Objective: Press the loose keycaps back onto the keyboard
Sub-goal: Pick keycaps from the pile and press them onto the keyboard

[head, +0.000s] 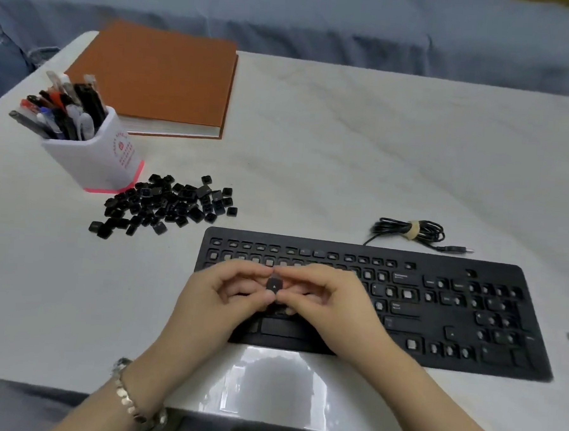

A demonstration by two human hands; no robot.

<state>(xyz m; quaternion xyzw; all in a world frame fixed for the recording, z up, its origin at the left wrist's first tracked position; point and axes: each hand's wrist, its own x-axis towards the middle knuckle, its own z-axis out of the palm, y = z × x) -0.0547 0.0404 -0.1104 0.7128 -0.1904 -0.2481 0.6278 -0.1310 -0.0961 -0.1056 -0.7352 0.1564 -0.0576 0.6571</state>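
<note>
A black keyboard [453, 310] lies on the white table, with most of its key sockets bare and a few keys in place. Both hands hover over its left half. My left hand [219, 297] and my right hand [331, 303] together pinch one small black keycap [274, 286] with a pale arrow mark, held between their fingertips above the key rows. A heap of loose black keycaps [168, 206] lies on the table to the left of and behind the keyboard.
A white pen holder [94, 162] full of pens stands behind the keycap heap. An orange-brown book [158, 80] lies at the back left. The keyboard's coiled cable [411, 232] rests behind the keyboard. The table's front edge [265, 422] is close to my body.
</note>
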